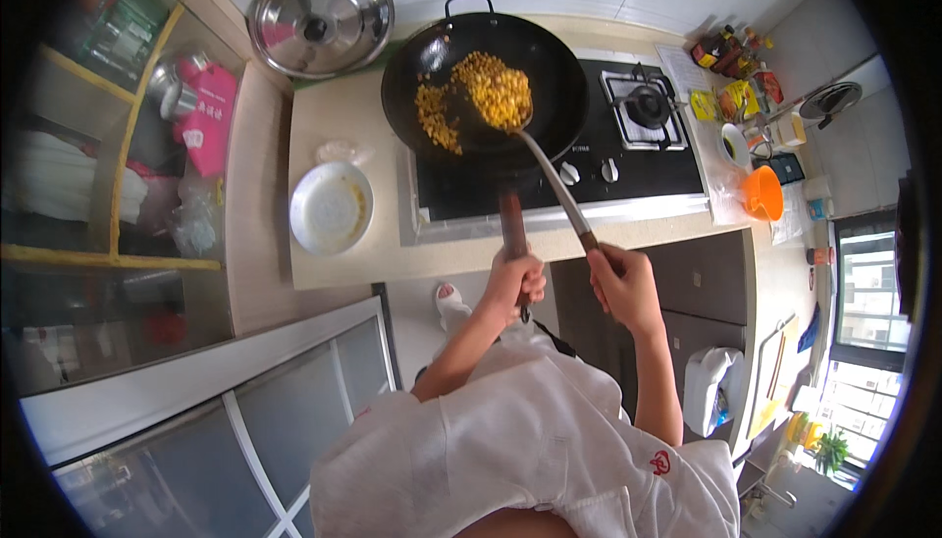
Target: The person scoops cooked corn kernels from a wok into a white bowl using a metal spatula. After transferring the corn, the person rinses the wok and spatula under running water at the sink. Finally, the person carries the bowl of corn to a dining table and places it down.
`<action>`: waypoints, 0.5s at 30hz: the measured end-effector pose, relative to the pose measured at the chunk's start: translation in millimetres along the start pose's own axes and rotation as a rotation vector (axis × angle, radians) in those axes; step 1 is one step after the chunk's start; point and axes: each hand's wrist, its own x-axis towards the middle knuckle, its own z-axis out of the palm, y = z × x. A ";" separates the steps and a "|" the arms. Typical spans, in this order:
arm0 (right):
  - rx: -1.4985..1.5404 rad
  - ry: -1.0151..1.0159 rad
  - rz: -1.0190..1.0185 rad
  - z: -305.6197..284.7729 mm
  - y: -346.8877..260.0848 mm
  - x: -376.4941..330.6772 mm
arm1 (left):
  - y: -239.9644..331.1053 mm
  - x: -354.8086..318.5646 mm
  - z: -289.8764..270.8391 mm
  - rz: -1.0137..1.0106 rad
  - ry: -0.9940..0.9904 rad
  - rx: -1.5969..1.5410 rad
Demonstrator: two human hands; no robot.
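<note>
Two hands busy with corn in a black wok (486, 82), a heap already scooped.

Half lifted on the ladle (498, 97), half left in the wok on the stove (589, 165); white plate (332, 206) waiting bare. Left hand (512, 281) clamped on the wok handle, right hand (622, 283) closed around the ladle handle, hands near but apart, forearms raised.

White short-sleeved chef jacket (530, 440), small red emblem (661, 461) on right sleeve; forearms bare; white slipper (449, 301).
</note>
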 end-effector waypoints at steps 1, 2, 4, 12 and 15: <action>0.002 0.011 -0.008 0.7 4.1 -0.3 | -1.4 -1.0 -1.3 -0.011 0.004 -0.015; 0.006 -0.010 -0.004 -0.4 2.1 0.6 | 0.8 -0.3 -0.4 -0.001 -0.012 -0.015; 0.011 -0.031 0.012 -3.4 -0.1 0.7 | 0.1 0.1 2.2 0.006 -0.015 -0.016; 0.071 -0.067 0.004 -7.7 0.9 11.5 | 3.2 14.8 0.2 0.088 -0.032 0.045; 0.131 -0.061 -0.018 -1.4 2.3 12.8 | -0.2 22.9 -27.8 0.108 -0.141 0.147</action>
